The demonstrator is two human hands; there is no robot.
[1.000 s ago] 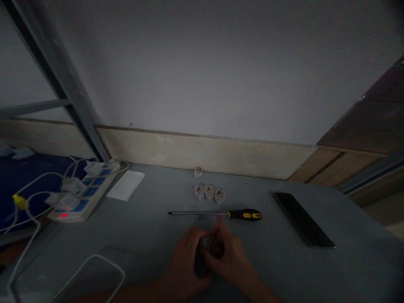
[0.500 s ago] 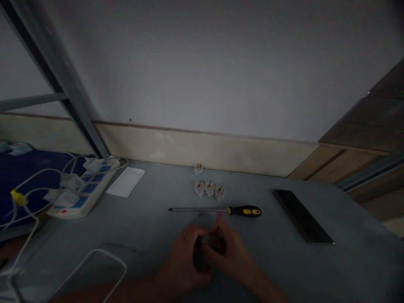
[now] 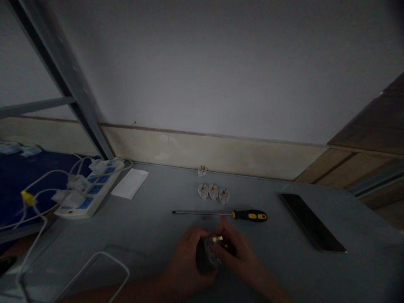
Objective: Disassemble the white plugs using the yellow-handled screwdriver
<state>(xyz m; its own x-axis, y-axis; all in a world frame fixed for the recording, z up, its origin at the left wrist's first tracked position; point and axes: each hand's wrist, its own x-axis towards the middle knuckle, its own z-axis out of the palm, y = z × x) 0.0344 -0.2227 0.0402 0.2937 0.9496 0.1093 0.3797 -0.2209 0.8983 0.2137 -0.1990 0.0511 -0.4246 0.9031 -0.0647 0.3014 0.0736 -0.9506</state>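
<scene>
My left hand (image 3: 186, 263) is wrapped around a dark rounded plug (image 3: 203, 256) with a greyish inner part and shiny brass-coloured metal on its upper side. My right hand (image 3: 238, 254) pinches the plug's right side with thumb and fingers, which hide part of it. Just beyond both hands lies a screwdriver (image 3: 217, 213) with a black and yellow handle, its tip pointing left. Past the screwdriver, three clear plug inserts with metal pins (image 3: 213, 191) sit side by side. One more plug insert (image 3: 202, 170) stands behind them near the wall.
At the left, a white power strip (image 3: 94, 189) carries several white plugs and cables. Beside it is a white paper (image 3: 130, 183). A white cable (image 3: 116, 266) loops near my left forearm. On the right lies a dark phone-like slab (image 3: 311, 221). A wall (image 3: 221, 151) bounds the grey table's back.
The plug has turned slightly between my hands, and its brass-coloured metal now shows brightly. The whole view has shifted a little, moving everything slightly right in the picture.
</scene>
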